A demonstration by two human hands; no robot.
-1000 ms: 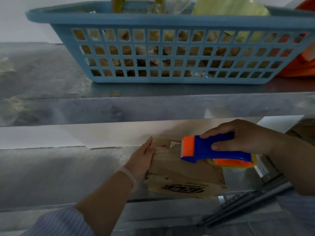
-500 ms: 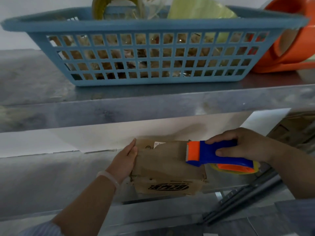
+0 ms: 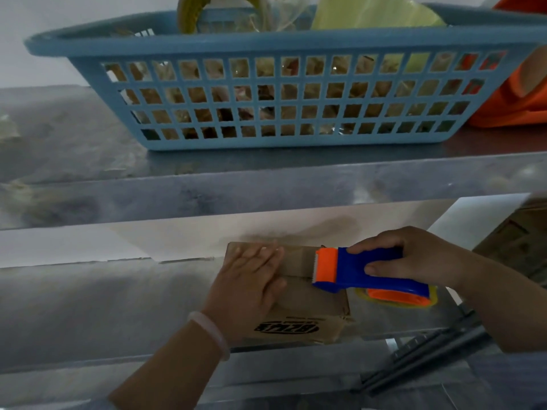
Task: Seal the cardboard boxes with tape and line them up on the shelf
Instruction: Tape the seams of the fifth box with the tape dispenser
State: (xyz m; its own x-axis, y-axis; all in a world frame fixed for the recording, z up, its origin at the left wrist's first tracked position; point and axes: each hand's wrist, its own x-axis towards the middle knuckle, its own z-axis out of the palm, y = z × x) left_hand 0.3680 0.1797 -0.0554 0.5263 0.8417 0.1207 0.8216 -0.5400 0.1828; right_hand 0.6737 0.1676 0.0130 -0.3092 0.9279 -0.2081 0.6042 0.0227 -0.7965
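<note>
Metal shelving is holding a flat brown cardboard box directly below the blue plastic lattice basket. Left hand is pressing it down, fingers flat together; right hand is curling round a blue-and-orange tape dispenser. Advisable: keeping tape taut, box pinned.

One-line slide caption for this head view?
Left hand presses flat on a brown cardboard box on a metal shelf while right hand grips a blue-and-orange tape dispenser over it.
</note>
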